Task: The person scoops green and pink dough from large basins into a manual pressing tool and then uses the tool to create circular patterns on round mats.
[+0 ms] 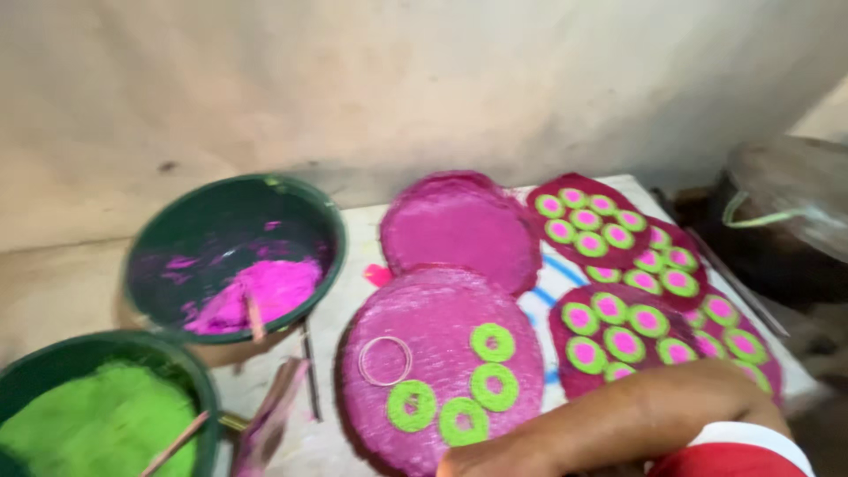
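Down low, one arm lay across the frame, just beside a pink mat with green rings. Its hand was cut off, so the grip could not be told. Bowls of pink powder and green powder sat left.

Tubs of coloured paste and finished discs around the worktop

At left, a dark green tub holds pink paste with a stick in it; at lower left a second tub holds green paste and another stick. Upper centre lies a plain pink woven disc. To the right, overlapping discs carry green rings with pink centres. At far right sits a dark bag, blurred.
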